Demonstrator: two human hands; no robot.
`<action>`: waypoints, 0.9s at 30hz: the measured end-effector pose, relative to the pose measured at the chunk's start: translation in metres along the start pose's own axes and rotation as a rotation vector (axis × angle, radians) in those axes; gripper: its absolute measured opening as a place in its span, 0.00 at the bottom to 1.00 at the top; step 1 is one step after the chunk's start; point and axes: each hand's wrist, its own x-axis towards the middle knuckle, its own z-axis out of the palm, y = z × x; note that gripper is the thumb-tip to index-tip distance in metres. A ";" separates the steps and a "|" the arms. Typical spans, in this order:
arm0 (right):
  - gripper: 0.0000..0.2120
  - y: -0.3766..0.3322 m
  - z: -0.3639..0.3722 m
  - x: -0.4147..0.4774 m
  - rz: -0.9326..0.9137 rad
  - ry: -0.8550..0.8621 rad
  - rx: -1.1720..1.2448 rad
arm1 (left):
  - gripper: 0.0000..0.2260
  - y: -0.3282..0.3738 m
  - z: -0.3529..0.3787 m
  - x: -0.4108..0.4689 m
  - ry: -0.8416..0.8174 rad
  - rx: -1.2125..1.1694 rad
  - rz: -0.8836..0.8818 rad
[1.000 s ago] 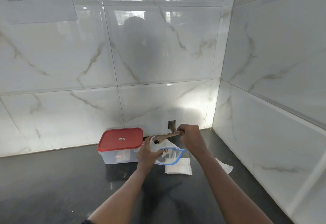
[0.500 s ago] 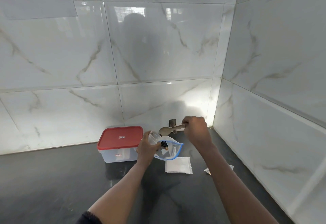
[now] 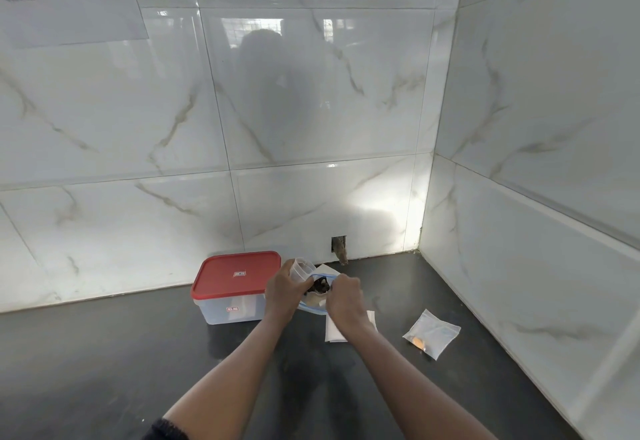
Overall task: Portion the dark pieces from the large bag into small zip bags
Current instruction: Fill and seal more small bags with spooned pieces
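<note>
The right hand (image 3: 344, 297) has dropped to the mouth of the big bag (image 3: 311, 302), fingers curled; on what, I cannot tell. The left hand (image 3: 284, 289) grips a small bag (image 3: 302, 267) held open beside that mouth. Better to lift small amounts and keep the small bag close under them. The dark pieces (image 3: 321, 286) lie inside the big bag, between the two hands.

Large bag (image 3: 310, 305), blue-rimmed mouth open, holding dark pieces (image 3: 320, 286); one small zip bag (image 3: 300, 268) raised beside it; a second small zip bag (image 3: 432, 333) flat on the bench (image 3: 138, 353), apparently filled.
</note>
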 end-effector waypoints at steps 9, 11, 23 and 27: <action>0.14 -0.014 0.021 0.007 0.115 0.028 0.112 | 0.13 0.006 -0.004 0.002 0.019 0.023 0.056; 0.13 -0.015 0.024 0.011 0.168 0.048 0.133 | 0.13 0.006 -0.005 0.005 0.020 0.035 0.059; 0.14 -0.032 0.031 0.033 0.362 -0.041 0.515 | 0.12 0.008 -0.011 0.013 -0.012 0.023 0.106; 0.15 -0.027 0.038 0.043 0.417 0.061 0.590 | 0.15 0.006 -0.013 0.016 -0.005 0.035 0.122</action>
